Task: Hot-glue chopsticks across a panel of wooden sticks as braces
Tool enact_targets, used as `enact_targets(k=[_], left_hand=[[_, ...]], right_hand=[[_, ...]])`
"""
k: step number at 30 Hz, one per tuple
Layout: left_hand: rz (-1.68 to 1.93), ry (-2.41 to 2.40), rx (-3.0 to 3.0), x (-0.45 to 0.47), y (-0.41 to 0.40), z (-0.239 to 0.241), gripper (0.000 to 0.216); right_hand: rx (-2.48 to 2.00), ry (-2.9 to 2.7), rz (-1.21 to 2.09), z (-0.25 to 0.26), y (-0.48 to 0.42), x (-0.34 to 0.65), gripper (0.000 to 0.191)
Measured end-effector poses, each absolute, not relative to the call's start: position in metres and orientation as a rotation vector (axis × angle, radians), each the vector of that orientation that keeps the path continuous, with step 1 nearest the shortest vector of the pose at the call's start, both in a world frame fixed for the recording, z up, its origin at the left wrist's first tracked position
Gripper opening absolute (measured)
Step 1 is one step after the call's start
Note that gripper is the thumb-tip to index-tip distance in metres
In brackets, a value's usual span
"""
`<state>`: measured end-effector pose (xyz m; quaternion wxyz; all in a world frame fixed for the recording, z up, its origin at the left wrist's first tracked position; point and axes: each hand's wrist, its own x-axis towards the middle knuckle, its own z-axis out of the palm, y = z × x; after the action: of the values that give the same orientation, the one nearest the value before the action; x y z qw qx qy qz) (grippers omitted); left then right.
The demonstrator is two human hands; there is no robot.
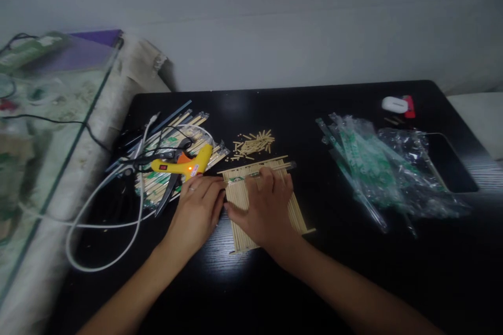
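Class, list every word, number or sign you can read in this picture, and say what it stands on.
None can be read.
Red label on the glue gun: too small.
Green print on the empty wrappers: blurred.
Green print on the wrapped sticks: blurred.

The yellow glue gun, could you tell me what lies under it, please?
Wrapped sticks and dark-handled cutters lie under the glue gun; whatever its body covers is hidden.

home craft desk | glue gun (184,166) | bamboo sticks (253,144) | black table (275,282) | glass tank (47,131)
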<state>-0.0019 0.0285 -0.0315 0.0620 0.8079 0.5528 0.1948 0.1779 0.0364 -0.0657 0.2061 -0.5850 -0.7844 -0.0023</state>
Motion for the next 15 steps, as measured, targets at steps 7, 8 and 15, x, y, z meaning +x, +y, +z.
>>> enact_targets(k=[7,8,15], left_hand=[[0.645,1.626,2.409,-0.0061,0.0316,-0.039,0.019],[0.64,1.622,2.421,-0.0062,0.0315,-0.039,0.02],[0.601,1.588,2.487,-0.0066,0.0296,-0.0372,0.03]], right_hand=[[-1.62,-2.186,-0.028,-0.0685,0.0351,0.1775,0.062],[-1.619,-2.187,-0.026,-0.0684,0.0352,0.1776,0.061],[-1.593,-2.206,-0.056,-0.0656,0.0356,0.1799,0.059]])
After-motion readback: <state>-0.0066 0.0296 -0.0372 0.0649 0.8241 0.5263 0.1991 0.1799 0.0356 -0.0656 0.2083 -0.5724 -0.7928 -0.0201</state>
